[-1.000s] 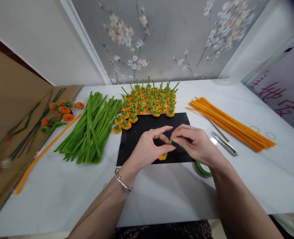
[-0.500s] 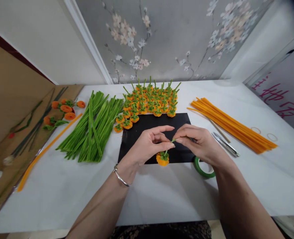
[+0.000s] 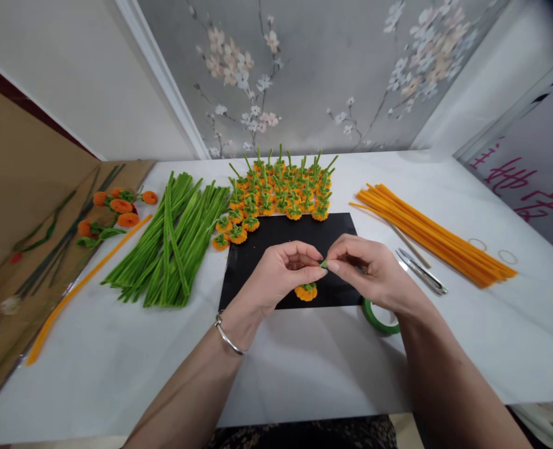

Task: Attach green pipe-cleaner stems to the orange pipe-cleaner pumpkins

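Note:
Over the black mat [image 3: 286, 237], both of my hands meet at the green stem of an orange pipe-cleaner flower [image 3: 306, 292], whose head hangs just below my left fingers. My left hand [image 3: 288, 271] pinches the stem between thumb and fingers. Its upper end is pinched by my right hand [image 3: 372, 268], fingertips almost touching those of the left. Most of the stem is hidden behind the fingers. A roll of green tape [image 3: 377, 319] lies beside my right wrist.
Finished orange flowers with green stems [image 3: 281, 187] stand in rows behind the mat. Green pipe cleaners [image 3: 168, 243] lie to the left, orange ones [image 3: 435, 231] to the right. Scissors [image 3: 421, 271] are near my right hand. Several orange blooms [image 3: 122, 206] rest at far left.
The fingers of my left hand have closed in on the stem, and the flower head has risen slightly. My right hand stays at the stem's end.

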A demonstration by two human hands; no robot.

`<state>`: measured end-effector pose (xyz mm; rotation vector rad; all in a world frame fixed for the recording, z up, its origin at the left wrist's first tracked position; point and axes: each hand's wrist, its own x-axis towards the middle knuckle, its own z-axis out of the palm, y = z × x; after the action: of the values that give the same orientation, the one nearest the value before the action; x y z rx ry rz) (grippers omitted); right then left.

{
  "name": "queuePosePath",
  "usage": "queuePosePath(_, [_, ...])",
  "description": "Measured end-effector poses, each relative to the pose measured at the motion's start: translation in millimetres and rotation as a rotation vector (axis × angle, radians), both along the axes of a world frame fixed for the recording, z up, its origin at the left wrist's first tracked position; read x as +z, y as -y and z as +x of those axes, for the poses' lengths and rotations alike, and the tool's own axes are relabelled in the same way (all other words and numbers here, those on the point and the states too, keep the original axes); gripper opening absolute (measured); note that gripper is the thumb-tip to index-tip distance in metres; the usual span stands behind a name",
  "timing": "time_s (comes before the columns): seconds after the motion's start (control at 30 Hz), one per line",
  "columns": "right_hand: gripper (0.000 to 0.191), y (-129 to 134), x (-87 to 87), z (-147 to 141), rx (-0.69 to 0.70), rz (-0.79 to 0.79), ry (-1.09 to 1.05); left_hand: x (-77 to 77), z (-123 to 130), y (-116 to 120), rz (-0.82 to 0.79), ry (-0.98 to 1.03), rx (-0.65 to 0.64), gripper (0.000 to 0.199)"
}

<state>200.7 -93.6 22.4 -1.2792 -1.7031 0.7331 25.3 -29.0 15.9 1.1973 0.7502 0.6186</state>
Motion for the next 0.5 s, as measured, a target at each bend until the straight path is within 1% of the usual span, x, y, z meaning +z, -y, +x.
queuePosePath(0.2, [0.011, -1.3, -1.5, -1.1, -0.022, 0.011, -0.024, -1.6, 1.9, 2.2, 0.092, -0.022, 0.049, 0.022])
queuePosePath(0.33, [0.011, -2.0, -3.7, -1.7, -0.034, 0.03, -0.03, -2.2, 3.6, 3.7, 0.148, -0.052, 0.106, 0.022])
queuePosePath(0.5, [0.01, -2.2, -3.1, -3.2, -0.053, 0.09, 0.014, -2.4, 6.5, 6.6, 0.242, -0.106, 0.169, 0.02])
